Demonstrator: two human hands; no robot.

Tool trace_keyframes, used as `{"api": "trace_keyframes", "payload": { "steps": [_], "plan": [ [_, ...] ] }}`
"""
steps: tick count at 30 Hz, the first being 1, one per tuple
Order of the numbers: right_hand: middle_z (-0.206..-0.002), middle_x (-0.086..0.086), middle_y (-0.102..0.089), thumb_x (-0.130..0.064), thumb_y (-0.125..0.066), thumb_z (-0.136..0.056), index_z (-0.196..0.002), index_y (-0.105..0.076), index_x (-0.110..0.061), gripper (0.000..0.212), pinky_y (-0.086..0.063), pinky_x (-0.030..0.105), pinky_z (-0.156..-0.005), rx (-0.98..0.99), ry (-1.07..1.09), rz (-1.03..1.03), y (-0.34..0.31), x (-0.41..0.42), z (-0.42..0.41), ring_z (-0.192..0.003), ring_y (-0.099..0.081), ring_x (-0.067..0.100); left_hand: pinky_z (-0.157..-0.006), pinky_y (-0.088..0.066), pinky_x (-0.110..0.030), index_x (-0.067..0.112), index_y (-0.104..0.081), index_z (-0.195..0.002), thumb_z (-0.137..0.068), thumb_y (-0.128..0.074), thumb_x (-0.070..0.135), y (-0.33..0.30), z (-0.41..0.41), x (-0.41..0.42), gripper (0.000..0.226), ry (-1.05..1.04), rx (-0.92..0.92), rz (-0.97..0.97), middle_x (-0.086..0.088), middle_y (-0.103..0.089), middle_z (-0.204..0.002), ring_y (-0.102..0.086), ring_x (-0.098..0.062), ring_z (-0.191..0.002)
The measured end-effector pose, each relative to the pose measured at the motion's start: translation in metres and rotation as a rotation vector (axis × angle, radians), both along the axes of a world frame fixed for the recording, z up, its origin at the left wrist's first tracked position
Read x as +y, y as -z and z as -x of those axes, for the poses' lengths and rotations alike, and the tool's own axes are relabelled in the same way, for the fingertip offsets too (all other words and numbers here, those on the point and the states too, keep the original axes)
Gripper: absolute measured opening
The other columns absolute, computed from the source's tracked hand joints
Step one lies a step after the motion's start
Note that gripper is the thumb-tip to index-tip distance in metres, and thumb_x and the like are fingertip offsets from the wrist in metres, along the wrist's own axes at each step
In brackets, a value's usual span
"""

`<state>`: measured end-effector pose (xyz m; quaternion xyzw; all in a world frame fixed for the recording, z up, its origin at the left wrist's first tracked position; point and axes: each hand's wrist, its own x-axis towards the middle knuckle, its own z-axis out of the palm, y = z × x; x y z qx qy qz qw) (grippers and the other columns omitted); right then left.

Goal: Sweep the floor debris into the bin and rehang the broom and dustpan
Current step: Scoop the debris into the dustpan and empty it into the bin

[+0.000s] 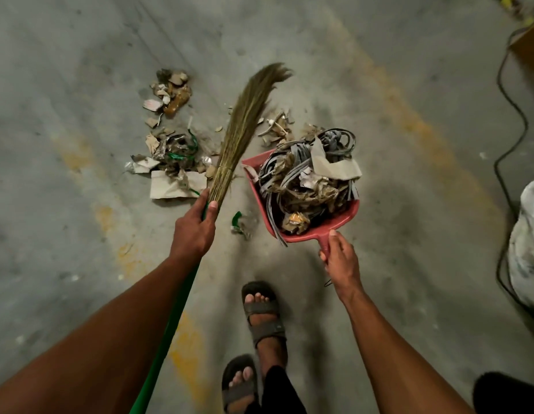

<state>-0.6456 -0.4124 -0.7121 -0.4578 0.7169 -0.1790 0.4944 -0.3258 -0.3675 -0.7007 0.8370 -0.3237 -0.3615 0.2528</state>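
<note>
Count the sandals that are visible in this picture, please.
2. One sandal is ahead, below the red dustpan; the other sandal is nearer, at the bottom edge.

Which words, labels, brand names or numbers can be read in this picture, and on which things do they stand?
None can be read.
Wrapper scraps in the red dustpan: any print is too blurred.
Paper and card pieces in the floor debris: no legible text.
Broom and white sack: no lettering visible.
</note>
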Motion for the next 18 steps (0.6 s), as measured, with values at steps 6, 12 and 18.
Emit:
{"api": "trace_keyframes", "payload": {
  "steps": [6, 12, 18],
  "plan": [
    [-0.067, -0.002, -0.061, -0.06, -0.037, -0.107, -0.079, -0.062, -0.033, 0.046, -0.042, 0.039, -0.062, -0.029, 0.098, -0.005, -0.022, 0.068, 0.045, -0.062, -0.053, 0.017, -0.071, -0.063, -0.047, 0.059, -0.03, -0.153, -0.099, -0.042, 0.07, -0.021, 0.036, 0.041, 0.056, 0.075, 0.022, 0.017, -0.009, -0.073, -0.096, -0.069, -0.025, -0.076],
    [-0.064, -0.005, -0.06, -0.062, -0.037, -0.106, -0.083, -0.063, -0.03, 0.047, -0.043, 0.039, -0.065, 0.006, 0.204, -0.031, -0.024, 0.126, 0.11, -0.063, -0.055, 0.017, -0.068, -0.063, -0.049, 0.057, -0.034, -0.152, -0.099, -0.042, 0.071, -0.019, 0.096, 0.066, 0.056, 0.178, 0.033, 0.0, -0.009, -0.073, -0.094, -0.067, -0.025, -0.071],
    [-0.064, -0.003, -0.062, -0.064, -0.038, -0.103, -0.08, -0.062, -0.028, 0.048, -0.045, 0.042, -0.067, 0.04, 0.32, -0.015, -0.018, 0.169, 0.182, -0.063, -0.057, 0.019, -0.066, -0.063, -0.045, 0.05, -0.037, -0.155, -0.103, -0.042, 0.065, -0.014, 0.181, 0.082, 0.055, 0.318, 0.051, 0.004, -0.007, -0.071, -0.091, -0.066, -0.022, -0.069]
  ]
}}
